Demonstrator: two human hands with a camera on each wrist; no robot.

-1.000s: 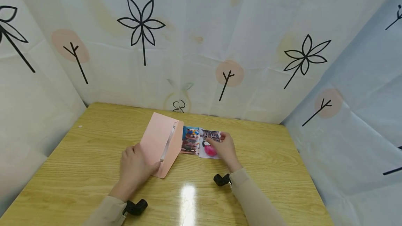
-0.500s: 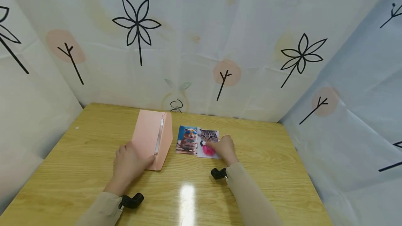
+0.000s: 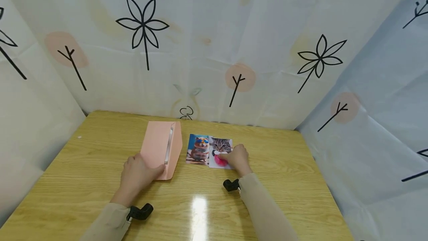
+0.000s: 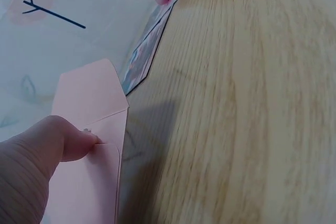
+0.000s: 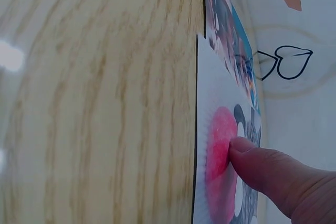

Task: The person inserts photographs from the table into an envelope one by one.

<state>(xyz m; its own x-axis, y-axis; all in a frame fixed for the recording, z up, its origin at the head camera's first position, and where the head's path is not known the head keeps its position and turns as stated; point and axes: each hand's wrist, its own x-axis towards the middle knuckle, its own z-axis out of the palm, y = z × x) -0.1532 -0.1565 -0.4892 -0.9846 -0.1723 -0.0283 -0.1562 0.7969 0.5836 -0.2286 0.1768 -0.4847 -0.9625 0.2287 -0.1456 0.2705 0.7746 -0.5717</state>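
My left hand (image 3: 138, 174) holds a pink envelope (image 3: 157, 144), its thumb over the lower front beside the flap. The flap is unfolded to the right, and a pale strip runs along the opening. In the left wrist view the thumb (image 4: 73, 139) presses on the envelope near the flap's crease. To the right lie two picture cards side by side. One is a blue card with an animal in sunglasses (image 3: 199, 150); the other is a cat photo card (image 3: 220, 144) with a pink ball. My right hand (image 3: 238, 158) pinches the cat photo card's right side, thumb on the ball.
The wooden table (image 3: 284, 203) extends around both hands, with a bright glare spot near its front. A patterned cloth (image 3: 200, 55) hangs behind it and at both sides. Each wrist wears a black camera mount, including the left one (image 3: 142, 212).
The envelope has moved left, off the edge of the sunglasses animal card, which now shows whole. It also stands straighter. The right thumb has slid lower on the cat photo card.
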